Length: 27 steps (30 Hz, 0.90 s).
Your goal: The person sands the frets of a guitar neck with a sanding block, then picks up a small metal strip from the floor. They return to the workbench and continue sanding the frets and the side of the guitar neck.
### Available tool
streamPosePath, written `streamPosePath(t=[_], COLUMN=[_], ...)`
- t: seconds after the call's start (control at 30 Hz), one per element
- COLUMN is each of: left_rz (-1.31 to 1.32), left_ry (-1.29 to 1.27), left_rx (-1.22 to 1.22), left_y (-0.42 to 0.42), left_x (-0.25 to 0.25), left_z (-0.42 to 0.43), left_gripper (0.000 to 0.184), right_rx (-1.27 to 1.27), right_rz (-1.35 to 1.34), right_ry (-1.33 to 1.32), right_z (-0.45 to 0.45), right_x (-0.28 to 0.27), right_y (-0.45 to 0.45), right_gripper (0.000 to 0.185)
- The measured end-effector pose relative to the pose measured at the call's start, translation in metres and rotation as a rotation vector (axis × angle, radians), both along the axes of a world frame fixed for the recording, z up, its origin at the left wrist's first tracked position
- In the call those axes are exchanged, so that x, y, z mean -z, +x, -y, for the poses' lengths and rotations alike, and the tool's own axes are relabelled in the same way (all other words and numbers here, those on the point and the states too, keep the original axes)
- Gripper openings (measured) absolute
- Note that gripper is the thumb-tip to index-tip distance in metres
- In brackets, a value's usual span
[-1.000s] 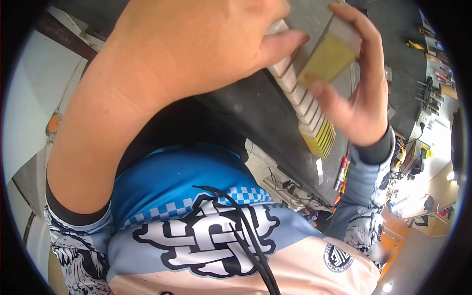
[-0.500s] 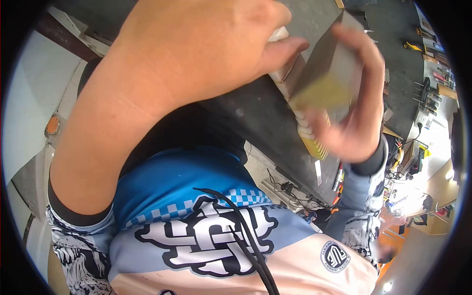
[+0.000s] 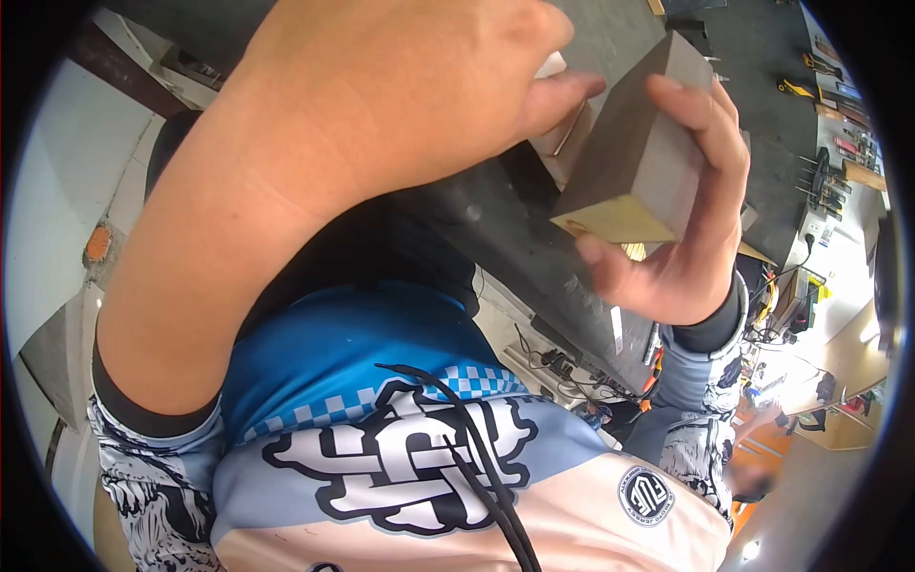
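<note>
Since a second ago, the grey-brown rectangular block with a pale yellow end has turned, baring its long smooth sides. It is held above the dark grey surface, gripped between the thumb and fingers of the right hand. The left hand arches palm-down, thumb extended; whether it grasps anything I cannot tell.

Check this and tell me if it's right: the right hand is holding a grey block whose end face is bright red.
Not quite: the end face is yellowish, not red, as the head view shows. The right hand is holding the grey block.
</note>
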<state>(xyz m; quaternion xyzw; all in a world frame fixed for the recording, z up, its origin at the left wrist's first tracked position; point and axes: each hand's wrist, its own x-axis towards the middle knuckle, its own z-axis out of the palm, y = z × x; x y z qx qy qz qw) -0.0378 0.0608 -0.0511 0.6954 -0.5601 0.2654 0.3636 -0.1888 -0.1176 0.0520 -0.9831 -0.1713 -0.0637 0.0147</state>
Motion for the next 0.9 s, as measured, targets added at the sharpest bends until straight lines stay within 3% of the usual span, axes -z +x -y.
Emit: streamPosePath(t=[0.1, 0.2, 0.3, 0.33, 0.57, 0.63, 0.73, 0.9], left_rz=[0.012, 0.004, 0.007, 0.005, 0.017, 0.016, 0.012, 0.013], left_ry=[0.023, 0.033, 0.02, 0.014, -0.033, -0.04, -0.054, -0.075], left_rx=[-0.011, -0.015, -0.005, 0.001, 0.037, 0.048, 0.055, 0.075], left_y=[-0.002, -0.003, -0.005, -0.006, -0.015, -0.021, -0.029, -0.035], left_x=[-0.001, -0.001, 0.0, 0.0, 0.01, 0.009, 0.016, 0.021], left_z=[-0.002, -0.005, -0.006, -0.005, -0.01, -0.006, -0.012, -0.011], left_gripper=[0.032, 0.032, 0.032, 0.032, 0.031, 0.031, 0.031, 0.031], right_rx=[0.193, 0.046, 0.084, 0.203, 0.138, 0.293, 0.123, 0.043], right_rz=[-0.044, -0.071, -0.092, -0.104, -0.198, -0.181, -0.238, -0.227], right_ry=[0.093, 0.082, 0.086, 0.167, 0.074, 0.163, 0.01, 0.137], right_z=[0.012, -0.007, -0.009, -0.004, -0.027, -0.003, -0.031, -0.029], right_x=[0.001, -0.002, -0.006, -0.002, -0.015, -0.014, -0.024, -0.018], right_y=[-0.004, -0.006, -0.009, -0.011, -0.012, -0.018, -0.028, -0.041], right_gripper=[0.094, 0.095, 0.096, 0.097, 0.098, 0.098, 0.098, 0.097])
